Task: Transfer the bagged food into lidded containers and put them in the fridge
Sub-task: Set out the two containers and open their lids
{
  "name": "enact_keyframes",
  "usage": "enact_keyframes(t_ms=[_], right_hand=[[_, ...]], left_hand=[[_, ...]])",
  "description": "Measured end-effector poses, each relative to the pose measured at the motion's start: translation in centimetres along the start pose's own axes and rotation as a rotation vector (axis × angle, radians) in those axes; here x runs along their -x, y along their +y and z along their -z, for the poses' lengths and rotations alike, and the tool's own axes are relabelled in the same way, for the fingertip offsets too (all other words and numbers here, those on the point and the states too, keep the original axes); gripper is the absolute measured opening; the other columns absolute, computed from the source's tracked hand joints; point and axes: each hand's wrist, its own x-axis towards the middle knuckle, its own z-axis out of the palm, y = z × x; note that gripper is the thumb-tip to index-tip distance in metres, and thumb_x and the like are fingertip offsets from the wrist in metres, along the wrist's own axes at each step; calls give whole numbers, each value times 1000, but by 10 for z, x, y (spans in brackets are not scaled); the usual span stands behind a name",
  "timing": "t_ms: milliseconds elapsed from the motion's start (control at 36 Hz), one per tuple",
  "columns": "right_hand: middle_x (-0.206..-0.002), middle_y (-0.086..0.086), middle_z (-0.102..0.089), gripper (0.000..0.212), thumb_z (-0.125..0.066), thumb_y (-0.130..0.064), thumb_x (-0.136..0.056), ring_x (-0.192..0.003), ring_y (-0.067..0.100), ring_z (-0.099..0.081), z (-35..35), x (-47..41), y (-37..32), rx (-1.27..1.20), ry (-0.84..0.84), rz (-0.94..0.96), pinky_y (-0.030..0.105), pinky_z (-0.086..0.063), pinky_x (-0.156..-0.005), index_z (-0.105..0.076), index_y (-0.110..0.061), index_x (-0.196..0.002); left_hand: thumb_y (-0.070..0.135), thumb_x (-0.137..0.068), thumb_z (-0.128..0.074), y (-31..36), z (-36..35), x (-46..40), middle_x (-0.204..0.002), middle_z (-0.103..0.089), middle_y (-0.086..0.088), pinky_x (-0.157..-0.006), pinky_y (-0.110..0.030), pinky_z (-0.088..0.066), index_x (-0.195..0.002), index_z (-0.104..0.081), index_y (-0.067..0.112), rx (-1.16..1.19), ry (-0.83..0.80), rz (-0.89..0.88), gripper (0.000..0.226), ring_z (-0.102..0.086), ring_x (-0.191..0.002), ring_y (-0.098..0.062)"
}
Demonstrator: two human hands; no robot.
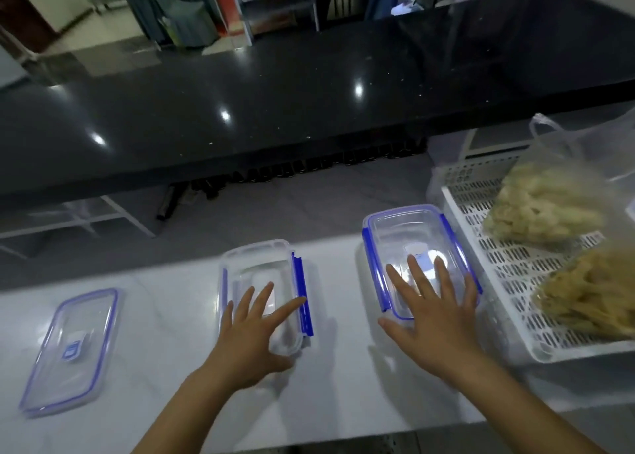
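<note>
— Head view: where are the hands?
— Left hand (252,330) spread over the middle container (264,282), right hand (433,312) flat on the lidded container (415,257). Neither grips. Bagged food (546,209) sits in the tray (508,275), right.

Two bare forearms, no sleeves in view, left hand (252,333), right hand (434,312), short nails

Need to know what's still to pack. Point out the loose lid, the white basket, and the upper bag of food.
loose lid (70,350): head view, on its clear middle panel.
white basket (508,268): head view, on its bare slotted floor.
upper bag of food (546,209): head view, on the pale food inside.
</note>
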Motion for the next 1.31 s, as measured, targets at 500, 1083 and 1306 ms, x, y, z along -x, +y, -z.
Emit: enact_keyframes(t_ms=[500,1083,1306], right_hand=[[-153,3,-44,81,-50,-76,-72,-137,41,-44,6,59,-110,-129,-32,11,72,-34,-101,-51,-36,-143],[-105,12,-76,49,-80,-24,-70,-88,28,-75,-5,64,-22,-1604,-172,-593,32,-59,-63,-71,-29,-118],[-98,14,-76,33,-66,-5,-91,-81,28,-75,-8,70,-26,-1594,-75,-591,31,-58,-61,-72,-26,-115]], left_hand=[[55,-88,-68,-42,16,-8,-169,2,8,-124,-50,-10,-151,-11,58,175,158,-6,86,3,-156,-22],[14,-89,-73,7,-40,5,-106,-77,-6,-73,-34,-62,-127,-64,32,1580,-137,97,43,-75,-96,-24],[9,-93,-68,0,-40,3,-104,-78,-6,-68,-32,-62,-126,-64,32,1584,-160,58,41,-76,-94,-25]])
